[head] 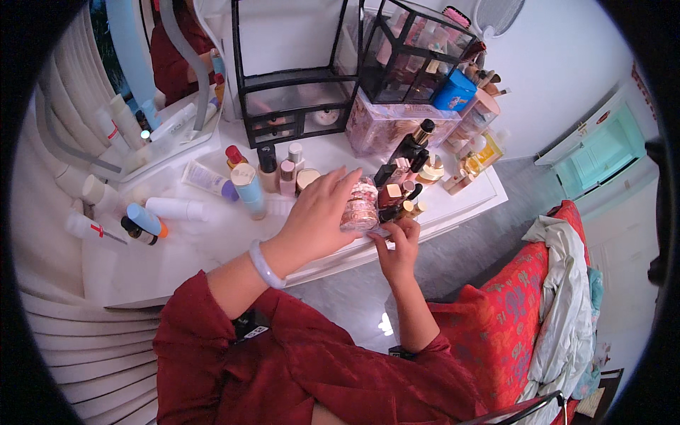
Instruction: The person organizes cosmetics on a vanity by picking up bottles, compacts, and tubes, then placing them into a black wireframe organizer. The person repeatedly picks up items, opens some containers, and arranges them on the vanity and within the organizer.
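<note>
My left hand point(313, 215), with a pale bangle point(264, 264) on its wrist, is curled around a stack of round, pink-gold cosmetic cases point(361, 206) near the dressing table's front edge. Thumb and fingers of my right hand point(399, 247) pinch at a clear plastic edge point(380, 231) just below the stack; what that edge belongs to is hard to see. Right of the stack stand several lipsticks point(392, 194) with pink, gold and black caps. A black pump bottle with a gold collar point(411, 146) rises behind them. Beyond my left fingers is a gold-lidded jar point(307, 179).
Bottles and tubes, including a blue bottle point(248, 194) and a white tube point(175, 209), cover the left of the white dressing table point(223, 260). Behind stand a mirror point(175, 64), a black-framed organizer point(297, 79) and a glass case point(414, 53). A red-covered bed point(494, 324) lies right.
</note>
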### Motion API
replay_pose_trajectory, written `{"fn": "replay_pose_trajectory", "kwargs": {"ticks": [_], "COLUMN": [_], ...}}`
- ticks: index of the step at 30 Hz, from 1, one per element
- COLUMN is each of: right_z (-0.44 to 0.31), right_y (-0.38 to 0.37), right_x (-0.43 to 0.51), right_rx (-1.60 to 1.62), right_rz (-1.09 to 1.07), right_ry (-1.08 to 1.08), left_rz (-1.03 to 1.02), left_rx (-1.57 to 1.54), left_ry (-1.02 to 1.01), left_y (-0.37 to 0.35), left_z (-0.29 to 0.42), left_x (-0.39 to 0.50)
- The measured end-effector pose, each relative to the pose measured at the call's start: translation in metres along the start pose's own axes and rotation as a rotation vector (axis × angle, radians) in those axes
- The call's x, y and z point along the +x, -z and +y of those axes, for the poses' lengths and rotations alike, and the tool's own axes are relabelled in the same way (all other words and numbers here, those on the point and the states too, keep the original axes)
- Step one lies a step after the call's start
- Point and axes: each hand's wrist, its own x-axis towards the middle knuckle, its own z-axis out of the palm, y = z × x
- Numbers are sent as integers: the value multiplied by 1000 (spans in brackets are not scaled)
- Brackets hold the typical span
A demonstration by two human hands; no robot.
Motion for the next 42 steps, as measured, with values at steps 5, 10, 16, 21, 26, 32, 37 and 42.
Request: {"fn": "replay_pose_trajectory", "kwargs": {"ticks": [5,10,16,21,26,32,37,42], "right_z": [3,1,-3,0,7,61,79,98], "right_y": [-1,-1,0,-4,14,104,118,110], "right_x": [-1,-2,-1,-3,1,82,138,162], "right_rx": [-50,-43,5,-9,58,-272,-454,-458], "right_rz": [6,-2,25,45,196,395,-13,-287], "right_ry": [49,34,-10,33,146,-139,-30,-198], "left_rz": [-31,66,144,266,363,515,664,674], "left_rx": [37,30,-150,-187,80,46,48,30], "left_ry": [36,44,104,13,11,394,551,586], "left_y": [-15,-14,25,84,125,141,133,131], "left_z": [-7,-3,25,21,-1,-23,-48,-65], "left_x": [20,28,26,-19,-98,-187,-229,-242]}}
